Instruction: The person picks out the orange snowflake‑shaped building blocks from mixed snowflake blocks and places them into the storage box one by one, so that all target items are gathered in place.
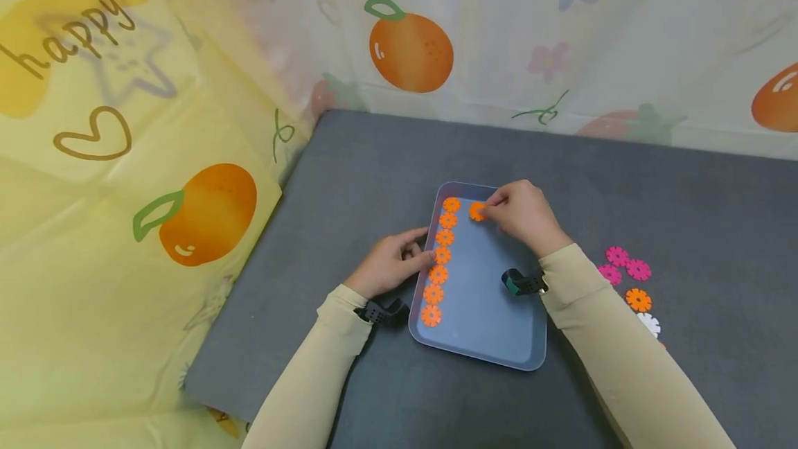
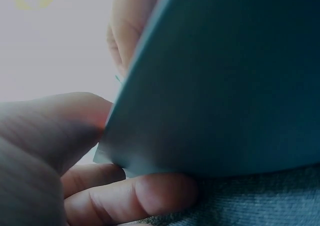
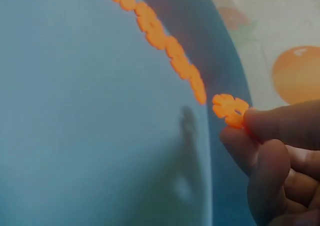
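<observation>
Between thumb and fingertips, my right hand (image 1: 525, 215) pinches an orange flower-shaped plastic disc (image 1: 476, 211) over the far end of a blue-grey tray (image 1: 486, 310). The right wrist view shows this disc (image 3: 230, 109) tilted, its notched edge free of the fingers. Several matching orange discs (image 1: 438, 274) lie in a column along the tray's left side. My left hand (image 1: 389, 263) grips the left rim, thumb over the edge and the other fingers outside. In the left wrist view, the tray's outer wall (image 2: 210, 86) stands between thumb and fingers.
Right of the tray, partly behind my right sleeve (image 1: 598, 303), lie several pink discs (image 1: 638, 269), an orange disc (image 1: 639, 300) and a white disc (image 1: 650, 324). The dark grey tabletop (image 1: 374, 165) meets a printed curtain (image 1: 499, 33) at the back and left.
</observation>
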A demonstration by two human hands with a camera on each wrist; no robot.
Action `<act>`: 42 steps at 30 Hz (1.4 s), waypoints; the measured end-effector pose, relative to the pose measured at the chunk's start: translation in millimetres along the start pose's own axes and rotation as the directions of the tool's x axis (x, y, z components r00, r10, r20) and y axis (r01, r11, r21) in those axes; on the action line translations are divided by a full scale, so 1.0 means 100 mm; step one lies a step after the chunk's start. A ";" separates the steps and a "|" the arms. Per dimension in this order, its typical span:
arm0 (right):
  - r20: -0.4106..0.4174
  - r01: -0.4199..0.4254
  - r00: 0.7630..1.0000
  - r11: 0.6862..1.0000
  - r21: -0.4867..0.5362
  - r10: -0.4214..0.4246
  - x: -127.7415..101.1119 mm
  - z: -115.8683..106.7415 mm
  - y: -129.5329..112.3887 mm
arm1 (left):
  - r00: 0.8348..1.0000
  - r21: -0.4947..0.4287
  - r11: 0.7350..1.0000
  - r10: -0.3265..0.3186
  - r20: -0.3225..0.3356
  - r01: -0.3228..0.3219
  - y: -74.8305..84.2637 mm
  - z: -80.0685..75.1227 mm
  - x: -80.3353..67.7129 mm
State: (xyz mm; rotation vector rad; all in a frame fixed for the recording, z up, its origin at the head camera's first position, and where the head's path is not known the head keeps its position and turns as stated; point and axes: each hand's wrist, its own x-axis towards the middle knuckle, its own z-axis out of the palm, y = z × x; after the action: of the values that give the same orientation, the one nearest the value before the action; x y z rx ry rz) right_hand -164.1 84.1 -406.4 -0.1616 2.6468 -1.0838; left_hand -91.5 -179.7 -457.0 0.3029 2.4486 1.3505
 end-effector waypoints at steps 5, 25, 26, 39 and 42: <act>-0.006 -0.056 0.998 0.997 -0.049 0.056 0.09 0.10 -0.01 | 1.000 -0.005 1.000 0.007 0.003 -0.007 -0.01 0.01 0.02; -0.037 -0.073 0.997 0.987 -0.142 0.068 0.26 0.15 -0.15 | 0.999 0.000 0.999 0.046 -0.026 -0.046 0.00 -0.15 0.04; -0.036 -0.071 0.997 0.987 -0.142 0.066 0.24 0.15 -0.16 | 0.999 0.001 0.999 0.043 -0.024 -0.043 0.00 -0.15 0.03; -0.075 0.082 0.993 0.983 -0.166 -0.095 -0.47 -0.08 -0.25 | 1.000 0.014 1.000 0.018 -0.007 -0.018 0.00 -0.08 -0.08; -0.082 0.068 0.993 0.984 -0.167 -0.083 -0.65 -0.19 -0.17 | 1.000 0.016 1.000 0.022 -0.012 -0.022 -0.01 -0.06 -0.09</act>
State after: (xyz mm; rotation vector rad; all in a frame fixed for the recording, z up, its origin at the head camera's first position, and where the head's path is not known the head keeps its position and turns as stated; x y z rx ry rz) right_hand -107.8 97.8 -367.9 -0.2542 2.8312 -0.9139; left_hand -85.3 -188.2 -453.5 0.3280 2.4736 1.3466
